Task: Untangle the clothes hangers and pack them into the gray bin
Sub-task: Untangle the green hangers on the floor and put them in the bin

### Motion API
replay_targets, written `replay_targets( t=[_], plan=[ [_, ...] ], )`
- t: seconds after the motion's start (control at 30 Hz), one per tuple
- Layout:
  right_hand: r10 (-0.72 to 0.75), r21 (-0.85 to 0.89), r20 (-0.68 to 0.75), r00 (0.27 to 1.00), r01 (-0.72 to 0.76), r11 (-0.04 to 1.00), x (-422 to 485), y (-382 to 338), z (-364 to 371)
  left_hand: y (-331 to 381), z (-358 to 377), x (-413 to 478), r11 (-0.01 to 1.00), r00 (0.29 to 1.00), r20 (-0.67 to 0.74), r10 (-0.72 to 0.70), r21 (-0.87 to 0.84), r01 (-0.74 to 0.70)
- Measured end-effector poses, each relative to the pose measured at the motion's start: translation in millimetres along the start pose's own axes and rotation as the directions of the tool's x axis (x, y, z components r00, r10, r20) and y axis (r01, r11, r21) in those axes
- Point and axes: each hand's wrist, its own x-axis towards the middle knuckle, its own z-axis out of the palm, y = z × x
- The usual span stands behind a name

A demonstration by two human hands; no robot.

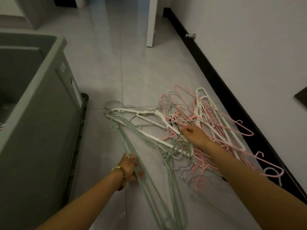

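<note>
Sorted tangled pile (207,117) beside gray bin (41,103).
My L hand (131,166) gripped green hangers (123,141); R hand (192,133) in pile, grip unclear. Needed slow unhooking, no yanking.

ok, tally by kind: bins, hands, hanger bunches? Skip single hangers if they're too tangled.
gray bin: 1
hands: 2, left hand and right hand
hanger bunches: 2, green bunch in the left grip, pink and white pile on the floor
Total: 5. Single hangers are too tangled to count.
</note>
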Motion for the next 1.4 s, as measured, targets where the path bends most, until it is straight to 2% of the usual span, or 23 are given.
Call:
replay_targets(
  t=[0.07, 0.2, 0.33, 0.43, 0.5, 0.57, 0.63, 0.67, 0.73, 0.8, 0.87, 0.9, 1.0, 1.07, 1.13, 1.2, 1.23, 1.3, 1.33, 1.4],
  plan=[
    [0.044, 0.027, 0.078, 0.996, -0.047, 0.999, 5, -1, 8, -3, 4, 1, 1.0, 1.0, 0.009, 0.002, 0.0, -0.002],
    [0.119, 0.138, 0.029, 0.993, -0.121, 0.983, 11, -4, 20, -2, 11, 4, 1.0, 0.999, 0.051, 0.013, -0.013, -0.012],
    [0.103, -0.137, 0.037, 0.994, -0.097, 0.986, 18, -5, 26, -6, 10, 10, 0.999, 0.996, 0.083, 0.04, 0.006, -0.04],
    [0.044, -0.325, -0.039, 0.998, -0.055, 0.944, 22, -8, 30, -7, 6, 11, 0.997, 0.993, 0.095, 0.074, -0.026, -0.072],
    [-0.044, -0.353, -0.108, 0.993, 0.003, 0.935, 23, -5, 29, -7, 1, 12, 0.994, 0.99, 0.091, 0.103, -0.031, -0.101],
    [-0.109, -0.221, -0.151, 0.983, 0.074, 0.972, 23, -3, 23, -7, -6, 13, 0.992, 0.987, 0.097, 0.13, -0.004, -0.13],
    [-0.066, 0.06, -0.133, 0.989, 0.074, 0.995, 21, -3, 14, -4, -12, 14, 0.986, 0.98, 0.111, 0.162, 0.013, -0.164],
    [-0.03, 0.158, -0.105, 0.994, 0.046, 0.986, 20, -4, 9, -1, -14, 14, 0.98, 0.974, 0.122, 0.189, 0.032, -0.194],
    [0.064, 0.23, -0.073, 0.995, -0.045, 0.972, 19, -3, -2, 7, -14, 14, 0.958, 0.955, 0.156, 0.254, 0.097, -0.271],
    [0.19, 0.374, -0.029, 0.981, -0.166, 0.913, 24, 1, -16, 13, -14, 14, 0.93, 0.936, 0.167, 0.309, 0.154, -0.334],
    [0.3, 0.51, 0.005, 0.954, -0.261, 0.82, 27, 9, -32, 13, -18, 17, 0.914, 0.927, 0.124, 0.353, 0.165, -0.37],
    [0.316, 0.524, -0.031, 0.948, -0.253, 0.813, 28, 16, -39, 11, -22, 19, 0.917, 0.929, 0.092, 0.358, 0.152, -0.369],
    [0.265, 0.441, -0.265, 0.927, -0.128, 0.888, 27, 34, -45, 4, -31, 20, 0.94, 0.948, 0.025, 0.318, 0.119, -0.319],
    [0.202, 0.291, -0.359, 0.911, -0.096, 0.952, 16, 38, -34, -1, -30, 18, 0.949, 0.954, 0.017, 0.301, 0.099, -0.301],
    [-0.023, 0.063, -0.405, 0.914, 0.053, 0.997, -3, 38, -9, -2, -25, 18, 0.945, 0.949, 0.01, 0.316, 0.082, -0.316],
    [-0.274, -0.118, -0.304, 0.912, 0.25, 0.961, -23, 35, 23, 0, -21, 19, 0.943, 0.945, -0.006, 0.326, 0.07, -0.325],
    [-0.311, -0.145, -0.202, 0.929, 0.286, 0.947, -32, 34, 37, 1, -20, 19, 0.946, 0.947, -0.014, 0.32, 0.068, -0.318],
    [-0.248, -0.177, -0.001, 0.969, 0.244, 0.954, -43, 35, 57, 0, -20, 22, 0.952, 0.953, -0.024, 0.302, 0.054, -0.3],
    [-0.216, -0.224, 0.049, 0.975, 0.221, 0.949, -45, 35, 62, -1, -20, 23, 0.954, 0.954, -0.033, 0.298, 0.042, -0.297],
    [-0.202, -0.259, 0.054, 0.978, 0.209, 0.943, -43, 32, 64, -3, -19, 24, 0.958, 0.957, -0.052, 0.285, 0.019, -0.285]
  ],
)
